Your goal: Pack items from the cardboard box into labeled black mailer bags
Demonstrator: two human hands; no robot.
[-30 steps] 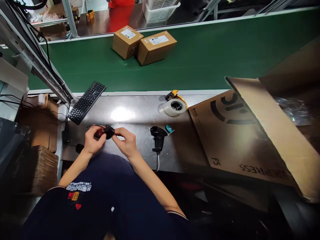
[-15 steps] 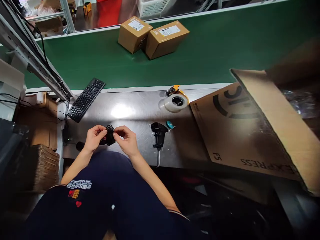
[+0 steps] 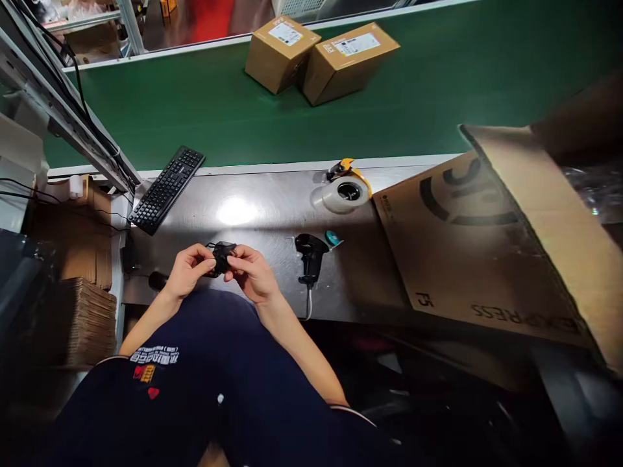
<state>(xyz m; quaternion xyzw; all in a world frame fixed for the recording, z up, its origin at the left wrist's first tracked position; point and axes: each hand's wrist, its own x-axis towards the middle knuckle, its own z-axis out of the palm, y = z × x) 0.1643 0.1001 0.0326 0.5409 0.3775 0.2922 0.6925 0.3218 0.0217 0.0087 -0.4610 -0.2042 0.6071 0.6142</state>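
Ahead of the left hand [image 3: 189,270] and the right hand [image 3: 256,274], a green belt [image 3: 219,123] runs across the whole room side. Nearer, under both hands, lies the metal counter [image 3: 265,201]. To the right of the right hand, well apart from it, stands a large open carton [image 3: 448,259], with one flap leaning out. Two closed boxes [image 3: 345,65] rest on the belt, ahead of the right hand and somewhat to its right. Ahead of the left hand, a keyboard [image 3: 168,189] lies slanted. A tape roll in its dispenser [image 3: 344,194] is forward and right of the right hand; a black scanner [image 3: 310,255] is closer, just to the right.

The left hand pinches a small dark bundle [image 3: 222,257] between thumb and fingers; the right hand pinches it from the other side. So it is held between them, over the counter. What exactly it is, I cannot tell; a thin loop sticks out by the left fingertips.

The step in hand seems to be handling this bundle. The next move calls, I think, for one steady pinch while the other stays light, since the loop could catch.
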